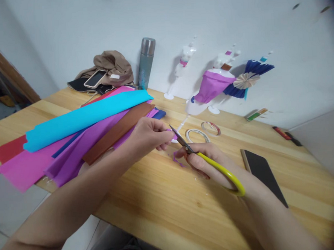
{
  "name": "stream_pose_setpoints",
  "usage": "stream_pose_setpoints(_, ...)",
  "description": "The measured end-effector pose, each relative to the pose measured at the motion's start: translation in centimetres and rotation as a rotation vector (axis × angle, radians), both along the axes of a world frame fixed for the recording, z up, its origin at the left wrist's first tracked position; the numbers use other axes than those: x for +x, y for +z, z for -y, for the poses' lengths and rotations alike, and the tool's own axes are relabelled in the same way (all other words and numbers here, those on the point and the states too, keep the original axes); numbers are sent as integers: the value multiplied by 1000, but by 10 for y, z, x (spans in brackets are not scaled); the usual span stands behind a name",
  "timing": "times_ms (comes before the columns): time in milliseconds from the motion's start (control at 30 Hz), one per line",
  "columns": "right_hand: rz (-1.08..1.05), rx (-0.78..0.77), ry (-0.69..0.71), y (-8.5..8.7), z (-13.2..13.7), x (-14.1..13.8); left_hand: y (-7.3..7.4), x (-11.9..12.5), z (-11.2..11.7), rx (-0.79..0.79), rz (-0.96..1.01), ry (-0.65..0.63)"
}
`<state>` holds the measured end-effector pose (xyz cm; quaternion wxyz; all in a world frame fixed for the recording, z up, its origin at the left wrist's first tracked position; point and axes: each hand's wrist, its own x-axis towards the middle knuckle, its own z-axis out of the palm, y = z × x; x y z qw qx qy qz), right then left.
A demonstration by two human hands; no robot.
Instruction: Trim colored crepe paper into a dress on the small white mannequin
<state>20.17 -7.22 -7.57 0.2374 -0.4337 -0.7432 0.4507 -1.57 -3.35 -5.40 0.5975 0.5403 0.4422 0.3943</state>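
My left hand [152, 135] pinches a small piece of purple crepe paper [171, 134] above the table. In my right hand [205, 158] is a pair of yellow-handled scissors [219, 169], its blades pointing at that paper and touching or nearly touching it. A thin purple scrap [177, 159] lies close to my right fingers. Just beyond stands a white figure wrapped in purple paper [215, 85] on a thin stem. Folded crepe paper in turquoise [87, 116], brown [119, 131] and other colours is heaped beside my left forearm.
Two tape rolls [197, 135] lie past my hands. A black phone-like slab [263, 172] is at the right. Along the wall stand a flask [146, 64], a brown cloth bundle [114, 66] with a phone [95, 79], and decorated white figures [185, 59]. A red-black cutter [286, 135] lies far right.
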Motion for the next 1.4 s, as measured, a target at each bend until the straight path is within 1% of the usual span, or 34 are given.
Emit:
stream_pose_setpoints(200,1,-6,5,-1,0,1,2,1,2,-33,-2,12)
stream_pose_setpoints(400,10,-7,-26,-3,-2,0,0,1,1,-32,14,28)
stream_pose_setpoints(500,21,-13,-26,-3,-3,0,-1,0,-1,-39,61,13)
stream_pose_setpoints(600,14,18,-45,-2,-3,-1,-2,-1,-2,-44,96,5)
stream_pose_setpoints(733,31,21,-68,1,-1,-3,-6,-2,-3,-64,113,-47)
stream_pose_setpoints(900,36,-7,-42,4,0,-3,-10,1,-2,-54,113,-48)
stream_pose_setpoints(1200,8,10,-10,5,-2,-7,-8,-1,-1,-64,102,-56)
stream_pose_setpoints(1400,9,10,-15,2,-2,-4,-7,-1,-1,-74,98,-55)
